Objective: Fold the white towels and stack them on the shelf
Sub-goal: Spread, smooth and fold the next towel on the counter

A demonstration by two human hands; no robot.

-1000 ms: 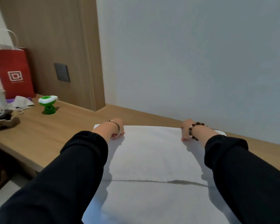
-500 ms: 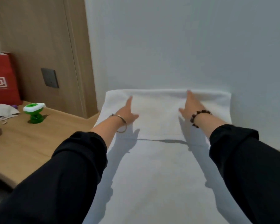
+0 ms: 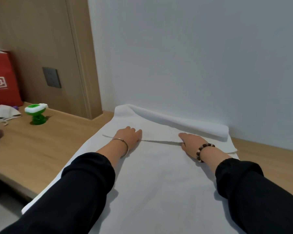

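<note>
Fingers [image 3: 184,136] of the right hand [image 3: 192,143] lie straight and together, flat on the towel [image 3: 159,183], pointing toward the upper left of the frame. The thumb sits at a fold edge that runs across the cloth between the two hands. The left hand [image 3: 128,137] rests palm down on the same edge. Its fingers bend away at the knuckles and their tips are hidden, so I cannot tell whether they pinch the cloth or only press it.

From the head view, the towel fills the middle and bottom of the frame. It is spread along the table [image 3: 32,149] from the near edge to the wall [image 3: 193,56]. Its far end curls up into a loose roll touching the wall, just above the hands. Both arms reach over it in black sleeves [image 3: 85,183]. A thin bangle [image 3: 124,145] circles the left wrist and a bead bracelet [image 3: 203,151] the right.

At the left of the frame, well apart from the towel, a green and white gadget [image 3: 36,114] stands on the table. A red bag [image 3: 2,81] stands at the far left edge against a wood panel [image 3: 41,39], with a crumpled mask [image 3: 6,112] in front of it. A dark socket [image 3: 51,79] is set into the panel, right of the bag.
</note>
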